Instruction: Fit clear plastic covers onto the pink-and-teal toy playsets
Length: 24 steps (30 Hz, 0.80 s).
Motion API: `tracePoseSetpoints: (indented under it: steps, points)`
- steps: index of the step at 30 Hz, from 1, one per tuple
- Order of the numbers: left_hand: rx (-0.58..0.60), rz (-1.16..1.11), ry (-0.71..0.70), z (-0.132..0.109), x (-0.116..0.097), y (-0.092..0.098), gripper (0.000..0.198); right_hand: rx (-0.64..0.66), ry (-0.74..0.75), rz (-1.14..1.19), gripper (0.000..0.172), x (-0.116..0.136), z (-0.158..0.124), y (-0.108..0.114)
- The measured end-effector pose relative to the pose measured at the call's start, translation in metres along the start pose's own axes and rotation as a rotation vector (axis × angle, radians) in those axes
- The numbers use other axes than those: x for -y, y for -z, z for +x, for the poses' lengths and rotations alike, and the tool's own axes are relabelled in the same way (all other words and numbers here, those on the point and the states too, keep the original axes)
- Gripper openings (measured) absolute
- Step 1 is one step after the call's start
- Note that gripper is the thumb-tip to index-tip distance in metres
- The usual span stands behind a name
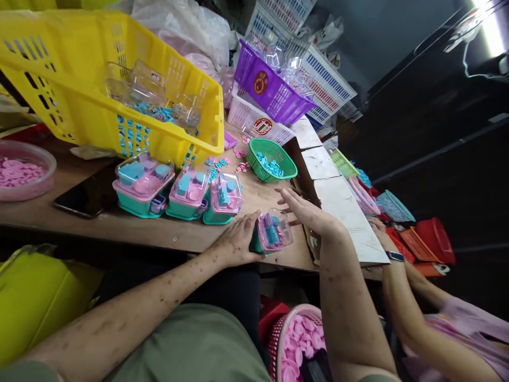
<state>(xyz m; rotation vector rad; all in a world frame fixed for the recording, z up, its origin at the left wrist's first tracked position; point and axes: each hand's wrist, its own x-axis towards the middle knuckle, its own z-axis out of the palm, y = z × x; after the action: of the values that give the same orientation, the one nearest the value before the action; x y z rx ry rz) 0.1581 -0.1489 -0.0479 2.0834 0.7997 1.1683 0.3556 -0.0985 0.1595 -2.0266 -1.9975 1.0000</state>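
My left hand [237,240] is wrapped round the green base of a small toy box [274,231], which lies tilted with its clear lid towards the right. Pink, blue and purple pieces show through that lid. My right hand [308,212] is beside the lid with its fingers stretched out; whether the lower fingertips touch it I cannot tell. Left of my left hand stand three similar boxes, a near one [224,199], a middle one [189,193] and a larger-looking one [143,185], each with a clear lid over pink and blue pieces.
A yellow crate [167,135] holds clear lids and blue pieces. Behind the toy boxes are a green basket [292,172] of blue pieces and a purple basket [274,93] of clear parts. A dark phone-like slab [85,193] lies left. A co-worker's arm [397,297] is at right.
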Motion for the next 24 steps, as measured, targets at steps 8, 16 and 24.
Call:
tracePoseSetpoints:
  steps: [8, 16, 24]
  points:
    - [0.023, -0.026, 0.012, 0.0, 0.0, 0.0, 0.135, -0.424, 0.503, -0.056, 0.045, -0.023, -0.044, -0.07]
    - [0.021, -0.08, -0.082, -0.001, 0.009, -0.003, 0.135, -0.506, 0.557, -0.355, 0.042, 0.006, -0.038, -0.073]
    - [0.025, -0.133, -0.065, 0.003, 0.011, -0.004, 0.128, -0.484, 0.535, -0.644, 0.032, 0.015, -0.036, -0.074]
